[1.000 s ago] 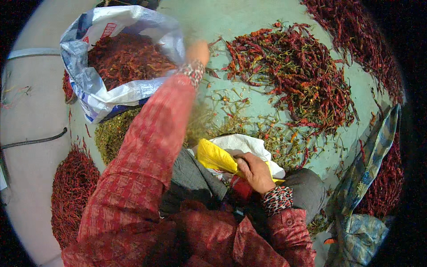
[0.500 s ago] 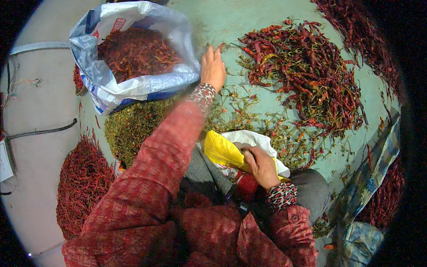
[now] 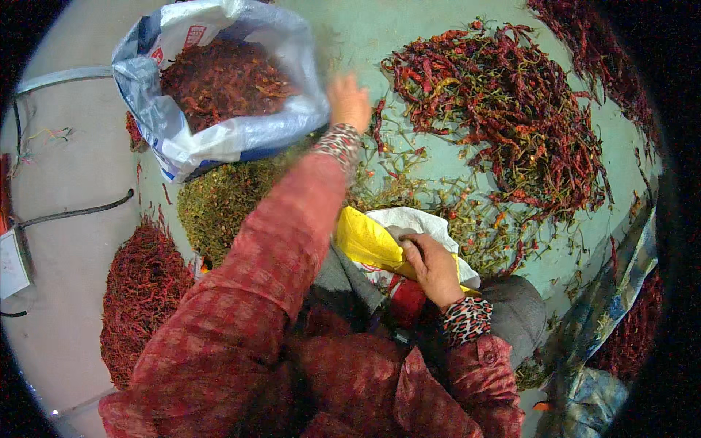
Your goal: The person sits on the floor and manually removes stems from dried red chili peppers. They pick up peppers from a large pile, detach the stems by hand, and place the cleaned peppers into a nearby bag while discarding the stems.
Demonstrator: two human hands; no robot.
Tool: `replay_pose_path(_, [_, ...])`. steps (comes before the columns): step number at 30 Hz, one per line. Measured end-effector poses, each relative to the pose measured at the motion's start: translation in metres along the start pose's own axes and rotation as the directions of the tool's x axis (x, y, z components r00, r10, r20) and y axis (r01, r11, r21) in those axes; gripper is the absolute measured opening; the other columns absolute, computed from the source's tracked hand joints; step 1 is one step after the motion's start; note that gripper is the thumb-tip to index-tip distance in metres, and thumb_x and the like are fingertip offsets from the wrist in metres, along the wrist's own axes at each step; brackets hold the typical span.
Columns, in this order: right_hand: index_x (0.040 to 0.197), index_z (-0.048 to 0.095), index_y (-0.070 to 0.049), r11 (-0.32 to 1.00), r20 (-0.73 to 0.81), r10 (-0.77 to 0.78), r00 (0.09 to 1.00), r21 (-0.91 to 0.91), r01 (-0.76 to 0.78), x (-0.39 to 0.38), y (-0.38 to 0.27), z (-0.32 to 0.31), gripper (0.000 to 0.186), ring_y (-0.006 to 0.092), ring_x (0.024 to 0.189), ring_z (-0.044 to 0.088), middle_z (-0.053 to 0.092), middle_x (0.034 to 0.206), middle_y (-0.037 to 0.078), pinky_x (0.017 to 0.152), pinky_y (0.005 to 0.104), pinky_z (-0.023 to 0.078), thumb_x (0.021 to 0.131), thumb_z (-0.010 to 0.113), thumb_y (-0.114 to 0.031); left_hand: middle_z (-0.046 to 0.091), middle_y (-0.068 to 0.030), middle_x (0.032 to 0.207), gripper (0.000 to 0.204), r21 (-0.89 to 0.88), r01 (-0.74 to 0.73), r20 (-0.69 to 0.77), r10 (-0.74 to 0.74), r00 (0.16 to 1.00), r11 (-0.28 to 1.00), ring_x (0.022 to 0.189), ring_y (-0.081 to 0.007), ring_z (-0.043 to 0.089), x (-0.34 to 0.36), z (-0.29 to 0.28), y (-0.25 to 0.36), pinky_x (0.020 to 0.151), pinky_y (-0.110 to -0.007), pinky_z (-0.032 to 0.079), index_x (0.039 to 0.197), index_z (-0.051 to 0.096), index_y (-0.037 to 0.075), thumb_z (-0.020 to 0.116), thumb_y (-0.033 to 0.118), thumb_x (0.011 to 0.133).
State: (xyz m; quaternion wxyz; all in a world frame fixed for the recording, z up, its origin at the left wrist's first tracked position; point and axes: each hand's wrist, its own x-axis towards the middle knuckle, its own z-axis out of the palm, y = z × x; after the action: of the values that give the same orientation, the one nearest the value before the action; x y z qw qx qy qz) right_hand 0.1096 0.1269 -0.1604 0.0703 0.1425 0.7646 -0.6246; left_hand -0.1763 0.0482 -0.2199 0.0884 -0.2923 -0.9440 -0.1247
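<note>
The dried red chillies point(image 3: 504, 109), heaped on the green floor point(image 3: 365, 36) and filling the white sack point(image 3: 219, 142), are judged light, brittle and best pinched at the stem. The left hand point(image 3: 349, 102) is blurred at the sack's rim, its grip unreadable; the right hand point(image 3: 431, 266) is clenched on a yellow bag point(image 3: 365, 241) in the lap.

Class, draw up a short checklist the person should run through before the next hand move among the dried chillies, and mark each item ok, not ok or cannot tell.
1. Sack mouth open, chillies showing inside: ok.
2. Left hand beside the sack's rim: ok.
3. Left hand holding chillies: cannot tell, it is blurred.
4. Right hand gripping the yellow bag in the lap: ok.
5. Large chilli pile lying ahead on the green sheet: ok.
6. Stem litter kept separate from the red piles: ok.
</note>
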Motion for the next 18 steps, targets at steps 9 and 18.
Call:
replay_pose_path(9, [0.088,0.056,0.000,0.999,-0.018,-0.041,0.999,0.020,0.041,0.003,-0.002,-0.004,0.023,0.0354,0.077,0.052,0.056,0.084,0.019,0.069,0.0400,0.041,0.080,0.049,-0.020,0.038,-0.0243,0.119,0.037,0.421,0.183,0.326,-0.337,0.883,0.888,0.112,-0.0367,0.034,-0.016,-0.082,-0.092,0.091,-0.041,0.032,0.111,0.040,-0.006,0.043,0.014,0.080])
replay_pose_path(18, [0.089,0.056,-0.002,0.999,-0.006,0.013,1.000,-0.044,-0.013,0.006,0.001,-0.002,0.022,0.0356,0.075,0.052,0.057,0.082,0.017,0.067,0.0402,0.041,0.081,0.048,-0.021,0.047,-0.0222,0.105,0.042,0.124,0.330,0.233,-0.351,0.907,0.936,0.095,-0.0360,0.047,0.022,-0.019,-0.095,0.079,-0.042,0.040,0.107,0.047,0.002,0.052,0.025,0.073])
